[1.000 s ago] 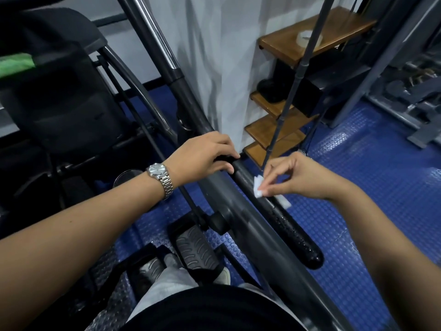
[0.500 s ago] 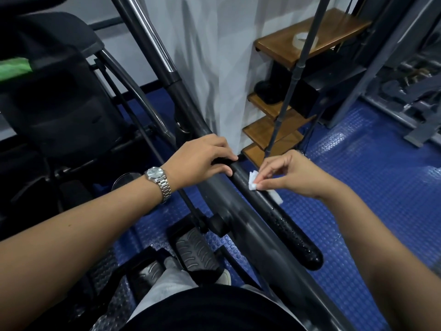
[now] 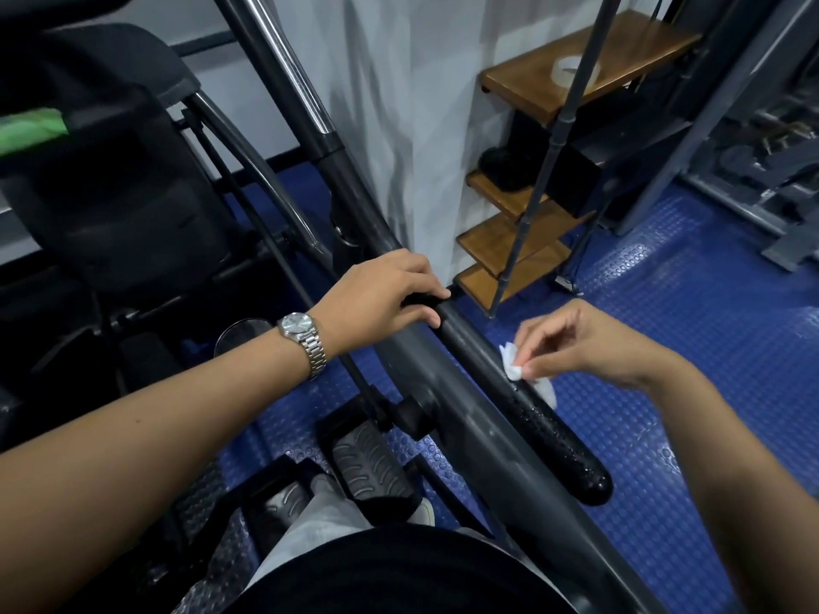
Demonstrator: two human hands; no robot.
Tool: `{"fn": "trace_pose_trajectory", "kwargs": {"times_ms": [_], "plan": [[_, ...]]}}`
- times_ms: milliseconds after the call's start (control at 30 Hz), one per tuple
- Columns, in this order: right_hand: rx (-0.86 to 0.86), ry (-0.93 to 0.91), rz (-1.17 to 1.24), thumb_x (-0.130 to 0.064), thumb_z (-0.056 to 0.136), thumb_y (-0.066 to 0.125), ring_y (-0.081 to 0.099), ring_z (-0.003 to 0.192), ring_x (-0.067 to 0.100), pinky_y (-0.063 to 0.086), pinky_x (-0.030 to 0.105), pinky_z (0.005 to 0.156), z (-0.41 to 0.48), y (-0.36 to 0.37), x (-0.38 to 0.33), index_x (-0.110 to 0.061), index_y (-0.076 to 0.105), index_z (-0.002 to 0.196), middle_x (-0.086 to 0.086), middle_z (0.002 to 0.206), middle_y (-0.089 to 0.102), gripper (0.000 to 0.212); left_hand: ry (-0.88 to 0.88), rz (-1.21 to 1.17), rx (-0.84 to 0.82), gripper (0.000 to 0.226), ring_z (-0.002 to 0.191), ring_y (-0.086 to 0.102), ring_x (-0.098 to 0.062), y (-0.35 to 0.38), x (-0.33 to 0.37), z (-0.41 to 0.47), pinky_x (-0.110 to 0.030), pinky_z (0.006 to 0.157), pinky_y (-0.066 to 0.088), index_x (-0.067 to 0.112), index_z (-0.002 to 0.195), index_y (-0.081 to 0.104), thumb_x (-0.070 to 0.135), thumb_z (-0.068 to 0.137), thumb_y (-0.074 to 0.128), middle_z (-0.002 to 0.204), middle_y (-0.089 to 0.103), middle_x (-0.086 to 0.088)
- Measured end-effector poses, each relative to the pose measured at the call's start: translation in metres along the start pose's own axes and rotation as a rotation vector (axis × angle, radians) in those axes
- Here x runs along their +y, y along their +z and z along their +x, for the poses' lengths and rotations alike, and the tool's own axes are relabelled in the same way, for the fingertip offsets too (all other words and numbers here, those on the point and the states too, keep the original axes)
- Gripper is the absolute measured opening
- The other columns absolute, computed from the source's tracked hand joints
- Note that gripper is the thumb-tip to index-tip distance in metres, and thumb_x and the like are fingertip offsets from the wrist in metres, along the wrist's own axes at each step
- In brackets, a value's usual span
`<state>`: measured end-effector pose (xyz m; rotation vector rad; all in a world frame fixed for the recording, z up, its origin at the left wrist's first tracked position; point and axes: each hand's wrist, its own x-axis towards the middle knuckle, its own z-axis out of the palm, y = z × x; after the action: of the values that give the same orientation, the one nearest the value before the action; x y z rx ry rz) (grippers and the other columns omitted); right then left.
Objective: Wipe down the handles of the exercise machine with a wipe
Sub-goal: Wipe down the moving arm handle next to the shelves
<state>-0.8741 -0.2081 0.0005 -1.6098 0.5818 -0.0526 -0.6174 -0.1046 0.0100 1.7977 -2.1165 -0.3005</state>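
A black, wet-looking foam handle runs diagonally from the centre toward the lower right, ending in a rounded tip. My left hand, with a silver watch on its wrist, grips the upper end of that handle. My right hand pinches a small white wipe between thumb and fingertips and holds it against the handle's right side, about halfway along. Part of the wipe hangs below my fingers.
A grey frame bar runs parallel to the handle on its left. Ribbed pedals lie below. Wooden shelves and a white pillar stand behind on blue studded flooring. Black machine housing fills the left.
My right hand has slid the wipe down the handle toward its tip. My left hand keeps its grip on the upper end.
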Motion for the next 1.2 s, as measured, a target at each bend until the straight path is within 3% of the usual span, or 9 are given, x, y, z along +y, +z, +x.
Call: {"fn": "trace_pose_trajectory", "kwargs": {"times_ms": [100,233,433,600,667,767,833,1000,1200], "plan": [[-0.05,0.044,0.002,-0.019,0.063,0.085,0.056,0.077,0.033,0.046,0.051,0.078,-0.003,-0.004,0.002,-0.003,0.075,0.078,0.018,0.085,0.068,0.024,-0.003,0.004,0.008,0.036,0.102,0.054,-0.006,0.001,-0.001,0.0,-0.036,0.077,0.053,0.029,0.112,0.067,0.047,0.081,0.064,0.102,0.06,0.012],[0.078,-0.014,0.037,-0.012,0.066,0.081,0.053,0.076,0.031,0.047,0.027,0.061,0.011,0.007,0.002,-0.008,0.075,0.075,0.016,0.082,0.068,0.011,-0.011,-0.003,0.011,0.036,0.103,0.053,-0.005,0.001,0.0,-0.001,-0.035,0.078,0.052,0.03,0.112,0.067,0.047,0.08,0.064,0.103,0.06,0.012],[-0.073,0.047,-0.022,-0.006,0.066,0.08,0.059,0.074,0.029,0.047,0.046,0.076,-0.004,-0.006,0.0,-0.001,0.074,0.076,0.017,0.083,0.069,0.012,-0.015,-0.02,0.014,0.036,0.104,0.053,-0.007,0.003,-0.001,-0.001,-0.036,0.08,0.052,0.028,0.113,0.067,0.046,0.081,0.064,0.103,0.061,0.012],[0.092,-0.019,0.051,-0.009,0.067,0.079,0.049,0.072,0.032,0.046,0.022,0.057,0.01,0.009,0.0,-0.005,0.075,0.074,0.018,0.083,0.067,0.009,-0.02,-0.01,0.012,0.038,0.103,0.053,-0.006,0.003,-0.001,-0.001,-0.036,0.079,0.052,0.03,0.112,0.067,0.05,0.08,0.062,0.103,0.06,0.014],[0.105,-0.041,0.047,-0.011,0.066,0.08,0.052,0.074,0.031,0.049,0.028,0.063,0.008,0.01,0.001,-0.004,0.075,0.075,0.016,0.083,0.068,0.012,-0.019,-0.009,0.009,0.038,0.104,0.053,-0.007,0.003,0.0,-0.001,-0.036,0.08,0.052,0.03,0.112,0.067,0.049,0.08,0.063,0.103,0.06,0.013],[0.052,-0.011,0.009,-0.009,0.066,0.08,0.059,0.077,0.032,0.049,0.051,0.079,-0.008,0.004,0.0,-0.001,0.075,0.077,0.017,0.084,0.069,0.015,-0.015,-0.013,0.009,0.038,0.105,0.053,-0.008,0.004,-0.001,-0.001,-0.037,0.08,0.052,0.029,0.112,0.066,0.049,0.08,0.062,0.103,0.061,0.012],[0.045,0.007,-0.012,-0.01,0.066,0.08,0.059,0.077,0.032,0.047,0.058,0.082,-0.014,0.005,-0.002,-0.001,0.075,0.077,0.018,0.084,0.068,0.015,-0.016,-0.023,0.02,0.037,0.106,0.053,-0.008,0.004,-0.002,-0.001,-0.037,0.081,0.052,0.029,0.111,0.067,0.049,0.08,0.063,0.103,0.061,0.012],[0.228,-0.09,-0.055,-0.009,0.071,0.08,0.066,0.079,0.025,0.053,0.036,0.083,-0.008,0.022,-0.005,-0.007,0.076,0.076,0.009,0.082,0.071,0.006,-0.006,-0.02,0.022,0.038,0.107,0.054,-0.009,0.004,-0.001,-0.002,-0.037,0.084,0.051,0.028,0.111,0.068,0.049,0.08,0.06,0.103,0.061,0.013],[0.216,-0.124,-0.249,-0.012,0.075,0.079,0.067,0.076,0.015,0.053,0.02,0.072,-0.036,0.025,-0.01,-0.012,0.077,0.075,0.001,0.079,0.07,0.002,0.01,0.005,-0.014,0.037,0.107,0.054,-0.009,-0.001,0.002,-0.001,-0.036,0.087,0.05,0.026,0.112,0.067,0.045,0.081,0.063,0.104,0.061,0.011]]}}
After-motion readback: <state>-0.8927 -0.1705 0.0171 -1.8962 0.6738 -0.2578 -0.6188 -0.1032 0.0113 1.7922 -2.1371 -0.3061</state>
